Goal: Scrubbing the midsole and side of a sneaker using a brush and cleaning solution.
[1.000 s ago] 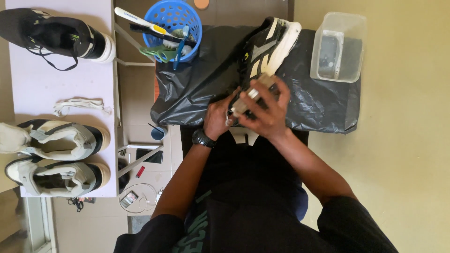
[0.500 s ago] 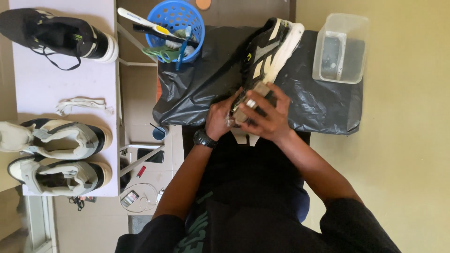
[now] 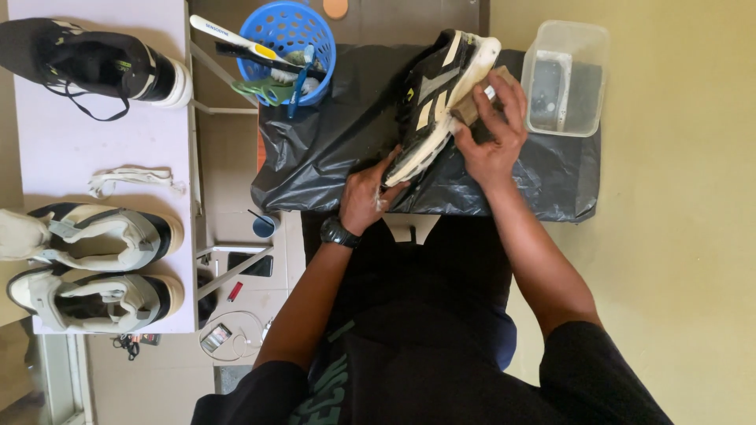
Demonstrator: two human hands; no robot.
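- A black and white shoe (image 3: 437, 98) is held on its side over the black plastic sheet (image 3: 323, 149), so drips are caught.
- Its heel is gripped by the left hand (image 3: 368, 193), fingers curled, to keep it steady.
- A tan cloth (image 3: 476, 98) is pinched by the right hand (image 3: 492, 130) and pressed on the sole.
- A clear water tub (image 3: 563, 79) is kept near.

Black short-sleeved shirt, black wristwatch (image 3: 340, 233)
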